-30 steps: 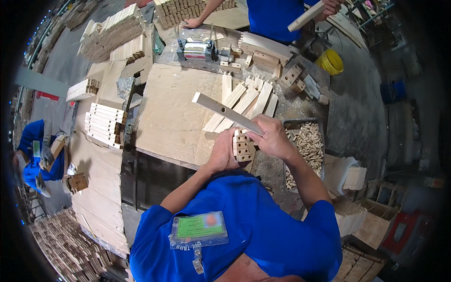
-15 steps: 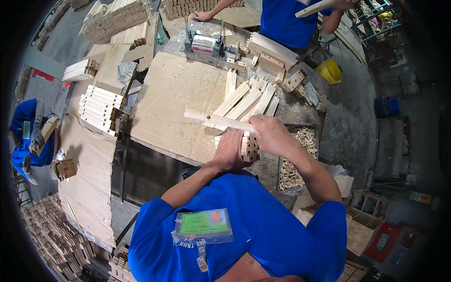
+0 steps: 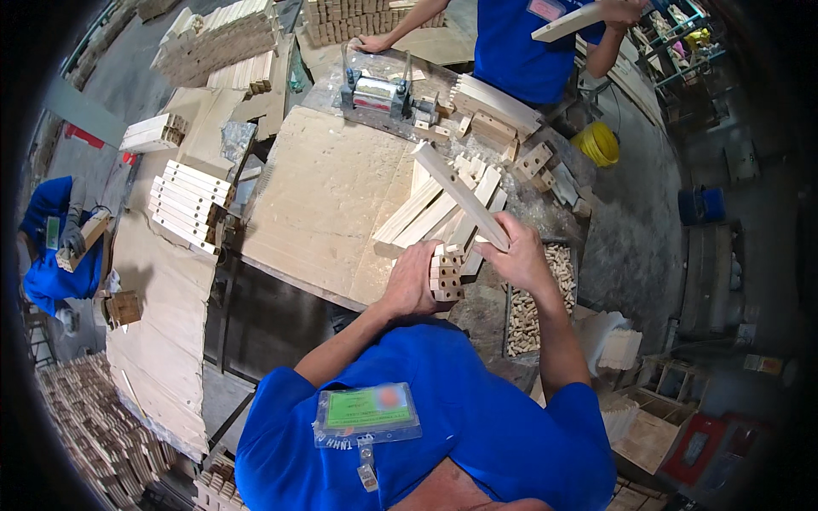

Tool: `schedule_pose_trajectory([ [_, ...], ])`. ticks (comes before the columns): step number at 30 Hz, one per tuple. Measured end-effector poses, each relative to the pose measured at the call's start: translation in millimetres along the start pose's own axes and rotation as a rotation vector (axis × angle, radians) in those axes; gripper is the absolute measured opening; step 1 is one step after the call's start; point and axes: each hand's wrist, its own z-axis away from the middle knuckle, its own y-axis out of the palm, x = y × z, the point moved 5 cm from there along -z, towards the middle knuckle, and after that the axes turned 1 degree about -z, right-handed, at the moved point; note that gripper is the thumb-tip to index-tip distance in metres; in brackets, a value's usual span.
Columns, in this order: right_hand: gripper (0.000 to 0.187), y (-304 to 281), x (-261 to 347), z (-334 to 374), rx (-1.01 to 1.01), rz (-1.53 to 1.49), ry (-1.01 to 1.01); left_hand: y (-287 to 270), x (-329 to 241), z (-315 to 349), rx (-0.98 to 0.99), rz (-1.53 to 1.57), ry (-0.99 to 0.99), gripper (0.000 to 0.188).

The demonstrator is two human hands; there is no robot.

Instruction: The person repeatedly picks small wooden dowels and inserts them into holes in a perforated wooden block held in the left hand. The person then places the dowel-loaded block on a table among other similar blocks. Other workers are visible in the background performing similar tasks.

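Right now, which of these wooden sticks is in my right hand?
The lone pale stick slanting above the loose pile, its near end in your right hand; the pile lies beneath it, and the drilled bundle is against your left hand.

This is a woodworking workshop: a drilled wooden bar (image 3: 451, 180) angles over the desk (image 3: 311, 192) near the centre, a tray (image 3: 574, 277) of wooden pegs (image 3: 526, 322) sits at four o'clock, rows of cut parts (image 3: 89, 417) at eight, a wood stack (image 3: 226, 43) at eleven, blue-clad co-workers (image 3: 520, 60) at one and nine.
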Motion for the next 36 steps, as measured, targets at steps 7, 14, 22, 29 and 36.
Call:
schedule_pose_trajectory([
  [7, 0.022, 20, -29, 15, 0.082, -0.145, 0.138, 2, -5, 0, 0.041, 0.0, -0.065, 0.098],
  [14, 0.017, 28, -22, 16, 0.071, -0.109, 0.052, 2, -2, 3, 0.03, -0.025, -0.059, 0.098],
  [22, 0.02, 36, -4, 12, 0.065, 0.117, -0.237, 0, -2, 3, -0.004, -0.009, -0.009, 0.092],
  [29, 0.022, 46, 5, 11, 0.135, 0.166, -0.204, -2, 2, 5, 0.074, 0.022, -0.109, 0.094],
  [36, 0.023, 51, 1, 7, 0.14, 0.039, -0.219, -8, 3, 5, 0.012, 0.107, -0.065, 0.096],
])
